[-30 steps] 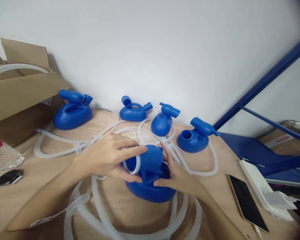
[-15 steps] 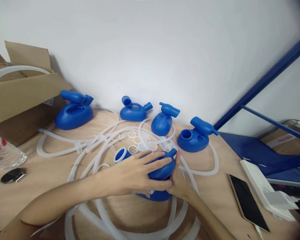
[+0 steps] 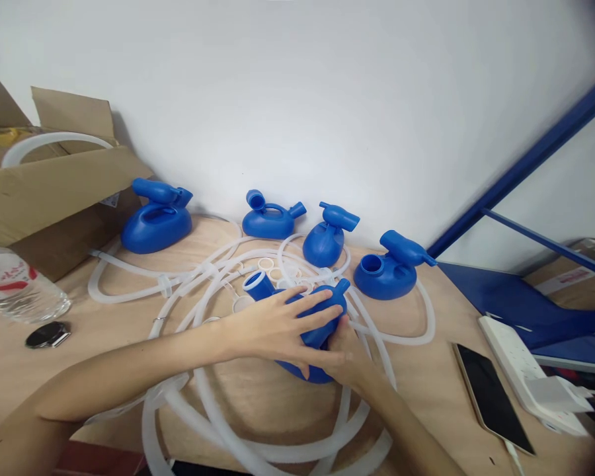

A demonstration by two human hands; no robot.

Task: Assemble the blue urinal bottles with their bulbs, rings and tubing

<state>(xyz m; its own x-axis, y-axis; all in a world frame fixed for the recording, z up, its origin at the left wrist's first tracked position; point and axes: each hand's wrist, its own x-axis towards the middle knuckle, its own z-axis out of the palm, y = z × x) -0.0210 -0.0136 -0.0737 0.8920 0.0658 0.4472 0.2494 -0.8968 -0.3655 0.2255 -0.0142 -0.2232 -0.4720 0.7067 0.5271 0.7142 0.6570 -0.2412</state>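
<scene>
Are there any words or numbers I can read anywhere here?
None can be read.
Plastic bottle: red marks on its label, too blurred to read.
Cardboard box: a small white sticker at its lower corner, print too small to read.
Phone: screen dark, nothing on it.
Watch: face dark, no digits visible.
Blue container under both hands: no writing visible.

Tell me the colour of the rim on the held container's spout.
White, ringing the blue plastic container's spout; head view.
</scene>
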